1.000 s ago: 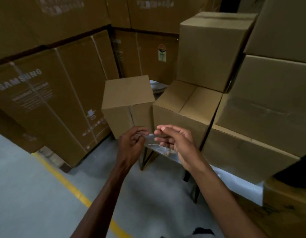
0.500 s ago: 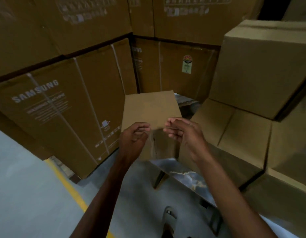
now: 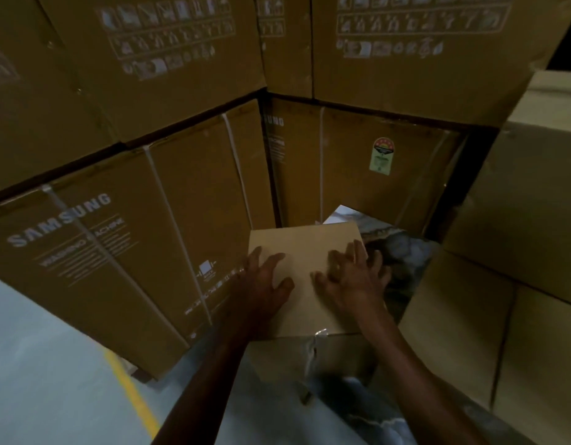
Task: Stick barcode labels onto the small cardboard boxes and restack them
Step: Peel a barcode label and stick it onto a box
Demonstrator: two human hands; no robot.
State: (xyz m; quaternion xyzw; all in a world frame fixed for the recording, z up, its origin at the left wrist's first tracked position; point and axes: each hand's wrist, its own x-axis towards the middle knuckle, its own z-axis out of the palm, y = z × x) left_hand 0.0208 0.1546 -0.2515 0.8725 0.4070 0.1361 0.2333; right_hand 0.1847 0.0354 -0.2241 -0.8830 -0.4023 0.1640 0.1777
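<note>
A small plain cardboard box (image 3: 305, 252) stands on a shiny metal table (image 3: 402, 252), its top facing me. My left hand (image 3: 261, 281) lies on the left part of the box top with fingers spread. My right hand (image 3: 351, 277) lies on the right part, fingers spread and reaching over the right edge. I cannot make out a barcode label in this dim view; anything under the palms is hidden. More small boxes (image 3: 463, 319) sit stacked to the right, with another box (image 3: 528, 200) above them.
Tall Samsung washing-machine cartons (image 3: 110, 239) wall in the left and back, stacked two high. The grey floor (image 3: 37, 364) carries a yellow line (image 3: 130, 387) at lower left. The table's near edge (image 3: 374, 409) runs toward the lower right.
The view has closed in on the small box and tilted up. Both hands, held together in front of the box before, have spread apart and now lie flat on its top.
</note>
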